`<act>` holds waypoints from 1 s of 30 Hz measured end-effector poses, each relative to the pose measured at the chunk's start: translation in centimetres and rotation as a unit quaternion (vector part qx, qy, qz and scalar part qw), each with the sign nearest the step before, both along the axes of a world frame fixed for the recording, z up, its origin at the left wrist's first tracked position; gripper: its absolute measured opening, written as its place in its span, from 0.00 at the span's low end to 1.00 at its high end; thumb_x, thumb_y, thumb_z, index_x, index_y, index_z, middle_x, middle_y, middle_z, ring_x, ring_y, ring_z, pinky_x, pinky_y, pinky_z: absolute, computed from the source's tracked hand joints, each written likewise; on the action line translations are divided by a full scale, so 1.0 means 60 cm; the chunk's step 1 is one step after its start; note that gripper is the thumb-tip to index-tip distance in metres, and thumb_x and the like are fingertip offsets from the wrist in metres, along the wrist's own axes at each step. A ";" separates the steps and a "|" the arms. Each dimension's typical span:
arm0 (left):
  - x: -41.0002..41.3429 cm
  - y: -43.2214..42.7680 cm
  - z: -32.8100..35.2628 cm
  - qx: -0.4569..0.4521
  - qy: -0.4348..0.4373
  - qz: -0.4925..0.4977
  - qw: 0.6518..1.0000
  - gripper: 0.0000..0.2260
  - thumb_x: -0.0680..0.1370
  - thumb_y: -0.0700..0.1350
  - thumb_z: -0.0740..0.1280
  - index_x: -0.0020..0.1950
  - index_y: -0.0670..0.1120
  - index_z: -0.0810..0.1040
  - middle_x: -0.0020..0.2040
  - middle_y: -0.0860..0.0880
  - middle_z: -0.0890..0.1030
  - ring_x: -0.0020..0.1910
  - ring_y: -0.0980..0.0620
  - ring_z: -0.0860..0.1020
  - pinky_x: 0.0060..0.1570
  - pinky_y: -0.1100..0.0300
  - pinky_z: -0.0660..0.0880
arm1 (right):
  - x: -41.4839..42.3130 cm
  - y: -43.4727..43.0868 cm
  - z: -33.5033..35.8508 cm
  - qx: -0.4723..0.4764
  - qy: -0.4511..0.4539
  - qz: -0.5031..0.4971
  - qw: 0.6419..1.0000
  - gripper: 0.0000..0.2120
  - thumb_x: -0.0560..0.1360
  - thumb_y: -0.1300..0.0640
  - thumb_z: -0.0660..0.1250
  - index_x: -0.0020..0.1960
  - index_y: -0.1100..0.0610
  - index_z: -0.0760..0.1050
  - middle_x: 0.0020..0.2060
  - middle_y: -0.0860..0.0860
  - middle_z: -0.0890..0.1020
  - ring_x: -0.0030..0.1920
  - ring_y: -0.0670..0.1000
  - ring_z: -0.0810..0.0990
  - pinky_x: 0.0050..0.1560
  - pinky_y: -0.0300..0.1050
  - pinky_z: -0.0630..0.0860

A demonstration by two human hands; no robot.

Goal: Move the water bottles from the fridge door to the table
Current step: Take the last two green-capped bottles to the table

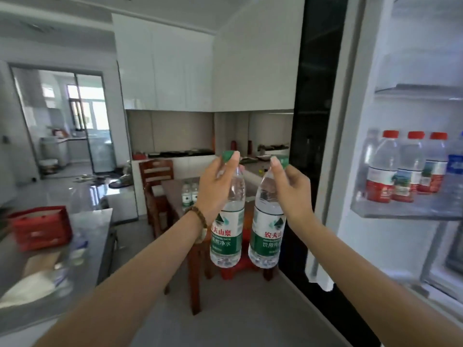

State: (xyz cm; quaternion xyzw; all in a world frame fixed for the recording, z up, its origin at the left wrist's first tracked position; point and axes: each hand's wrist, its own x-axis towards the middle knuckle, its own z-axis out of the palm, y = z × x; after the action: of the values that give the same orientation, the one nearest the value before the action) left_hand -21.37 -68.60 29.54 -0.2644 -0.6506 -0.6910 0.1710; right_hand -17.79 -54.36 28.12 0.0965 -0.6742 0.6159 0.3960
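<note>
My left hand [215, 186] grips the neck of a clear green-label water bottle [226, 231] that hangs upright, green cap at my fingertips. Beside it my right hand [292, 189] holds a second green-label bottle [266, 234] by its neck the same way. Both hang in the air in front of the wooden table [172, 194], where two small green-label bottles [189, 194] stand. At the right the open fridge door shelf [400, 209] carries three red-cap, red-label bottles [403, 169] in a row and a blue-label bottle [455, 169] at the frame's edge.
A wooden chair [155, 176] stands at the table's left. A grey counter [95, 236] at the left holds a red box [40, 230] and blurred packets. The black fridge edge [315, 101] rises just right of my right hand. A red stool shows under the table.
</note>
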 end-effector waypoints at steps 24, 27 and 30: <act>-0.791 -0.118 -0.167 0.016 -0.128 0.107 0.986 0.10 0.73 0.43 0.71 0.54 0.45 0.78 0.53 0.46 0.81 0.53 0.52 0.80 0.55 0.61 0.75 | -0.849 -0.059 -0.148 0.046 -0.149 0.138 0.978 0.03 0.72 0.50 0.70 0.42 0.41 0.78 0.34 0.31 0.82 0.39 0.30 0.79 0.36 0.22 0.70; -0.889 -0.115 -0.194 0.004 -0.144 0.105 0.984 0.13 0.72 0.42 0.71 0.56 0.43 0.77 0.54 0.45 0.81 0.53 0.52 0.80 0.53 0.63 0.76 | -0.951 -0.052 -0.175 0.040 -0.187 0.132 0.973 0.02 0.71 0.49 0.71 0.41 0.43 0.78 0.35 0.35 0.82 0.37 0.30 0.79 0.34 0.23 0.70; -0.989 -0.117 -0.226 -0.009 -0.150 0.101 0.983 0.13 0.72 0.42 0.71 0.56 0.42 0.77 0.52 0.47 0.81 0.49 0.56 0.80 0.46 0.69 0.77 | -1.047 -0.051 -0.213 0.040 -0.217 0.108 0.969 0.06 0.70 0.46 0.72 0.45 0.44 0.79 0.39 0.38 0.82 0.38 0.32 0.79 0.34 0.26 0.71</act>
State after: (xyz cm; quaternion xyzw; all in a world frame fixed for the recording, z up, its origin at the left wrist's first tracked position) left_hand -80.72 -75.63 15.96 -0.0921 -0.6988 -0.6958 0.1382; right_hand -80.62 -57.43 15.31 0.0487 -0.7537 0.6336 0.1676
